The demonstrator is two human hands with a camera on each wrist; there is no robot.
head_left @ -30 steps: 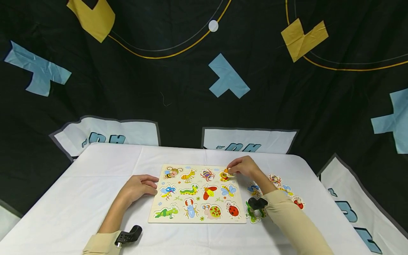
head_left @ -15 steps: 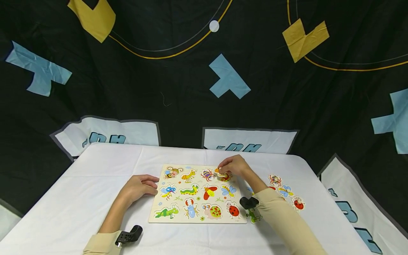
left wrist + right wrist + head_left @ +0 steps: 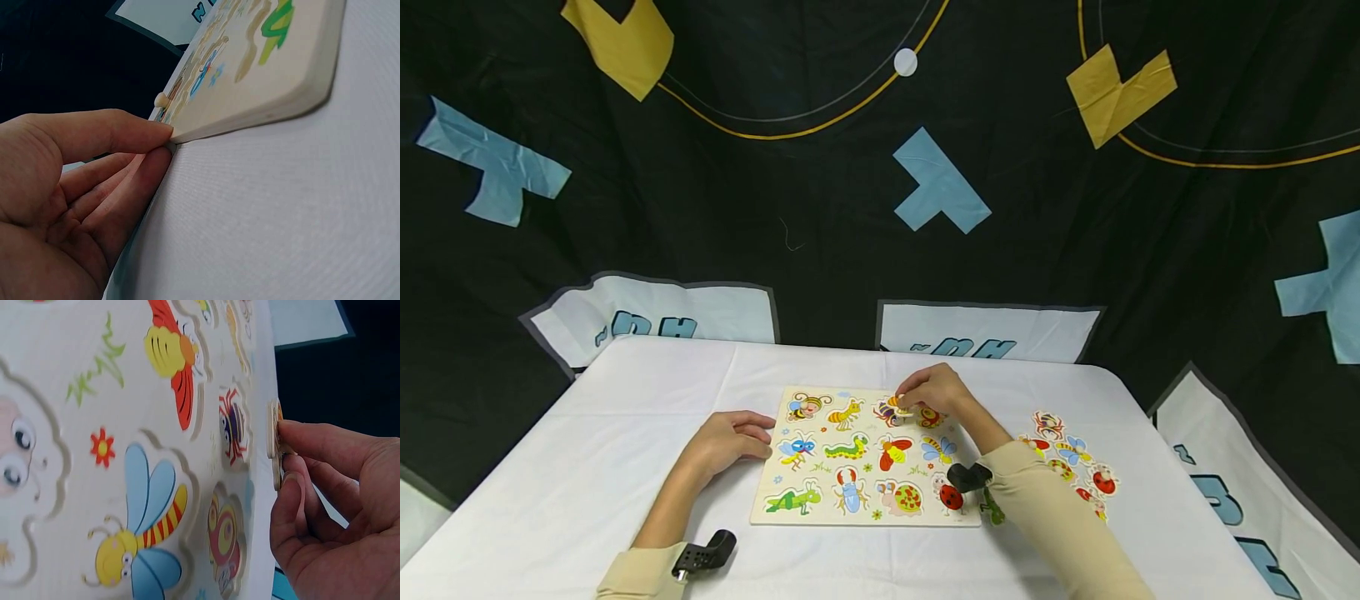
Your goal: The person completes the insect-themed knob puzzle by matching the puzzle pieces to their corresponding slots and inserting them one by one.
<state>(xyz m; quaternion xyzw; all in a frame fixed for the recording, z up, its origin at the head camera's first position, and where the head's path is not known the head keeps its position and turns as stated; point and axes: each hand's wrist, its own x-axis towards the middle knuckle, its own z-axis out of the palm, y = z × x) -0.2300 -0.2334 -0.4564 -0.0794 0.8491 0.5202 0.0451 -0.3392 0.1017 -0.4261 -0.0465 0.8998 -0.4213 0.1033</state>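
On the table lies a wooden insect puzzle board (image 3: 827, 471) with pictures in shaped recesses. My left hand (image 3: 722, 446) is at its left edge; in the left wrist view, thumb and finger (image 3: 153, 132) pinch the rim. A pale round knob (image 3: 161, 100) stands up from the board beyond them. My right hand (image 3: 936, 392) pinches a flat wooden puzzle piece (image 3: 272, 440), seen edge-on in the right wrist view, orange and yellow on its face. The piece hangs above the top row, overlapping the spider picture (image 3: 232, 428) in the head view.
Right of the board, several loose insect pieces lie in a cluster, among them a ladybug piece (image 3: 1103, 481) and a blue-winged piece (image 3: 1073, 451). A green piece (image 3: 992, 507) is partly hidden by the right forearm. A black curtain (image 3: 820, 275) hangs behind the white table (image 3: 647, 392).
My right hand has moved left along the top row with the piece, from the rightmost picture to the spider picture. More of the loose pieces show. The left hand stays put.
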